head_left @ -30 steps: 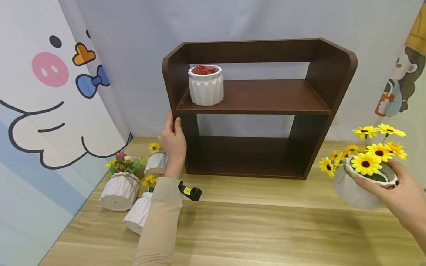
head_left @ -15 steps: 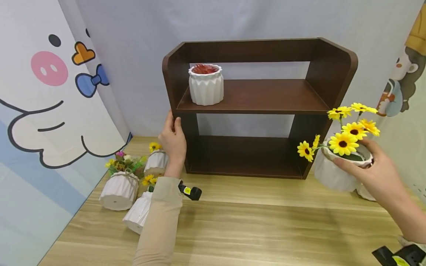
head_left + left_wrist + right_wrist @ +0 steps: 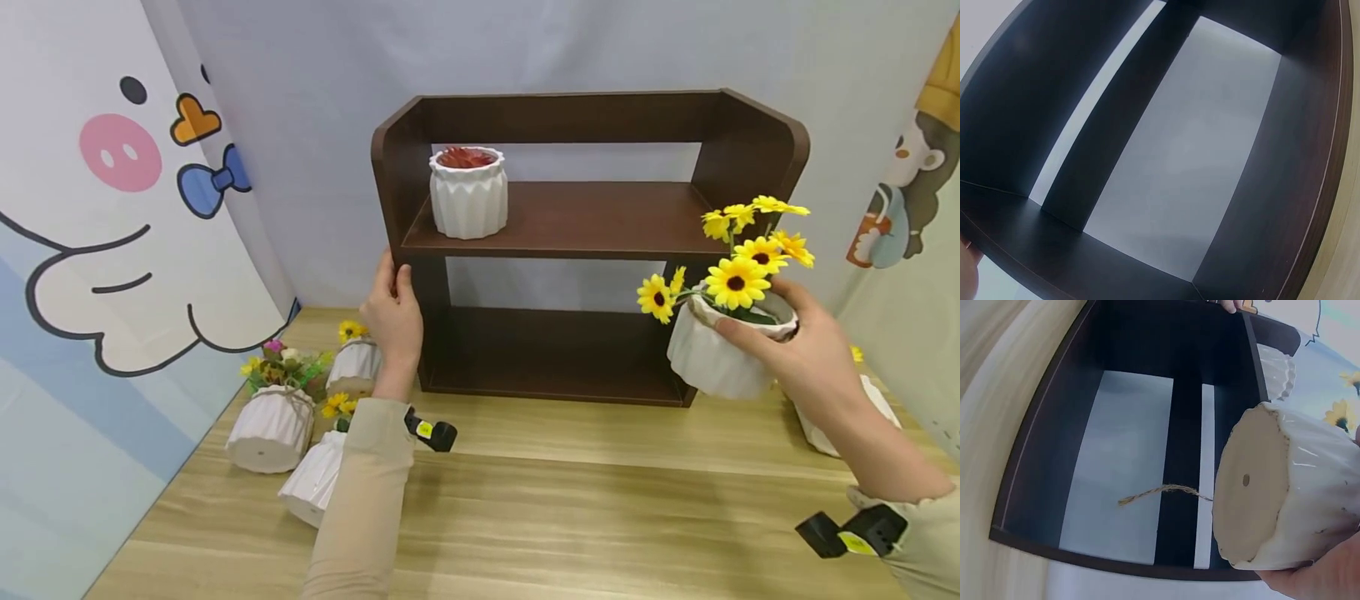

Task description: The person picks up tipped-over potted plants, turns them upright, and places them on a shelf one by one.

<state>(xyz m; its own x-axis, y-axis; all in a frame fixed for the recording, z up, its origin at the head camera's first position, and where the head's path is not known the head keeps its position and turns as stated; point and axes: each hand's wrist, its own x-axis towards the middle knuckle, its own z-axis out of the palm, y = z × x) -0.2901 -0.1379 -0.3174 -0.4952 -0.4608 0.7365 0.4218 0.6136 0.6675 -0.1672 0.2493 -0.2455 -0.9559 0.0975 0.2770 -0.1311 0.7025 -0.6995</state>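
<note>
In the head view, my right hand grips the rim of a white ribbed flowerpot with yellow artificial sunflowers. The pot is held in the air before the right side of a dark brown two-tier shelf. Its unglazed base with a small hole shows in the right wrist view, where a twine end hangs loose. My left hand holds the shelf's left side panel; some of its fingertips are hidden. On the upper tier, at the left, stands a white pot with a red succulent.
Several white flowerpots lie on the wooden table at the left, among them one with mixed flowers and one partly behind my left sleeve. Another white pot is partly hidden behind my right forearm.
My right hand has carried the sunflower pot leftward and upward, from beyond the shelf's right side to in front of it. My left hand keeps its hold on the side panel.
</note>
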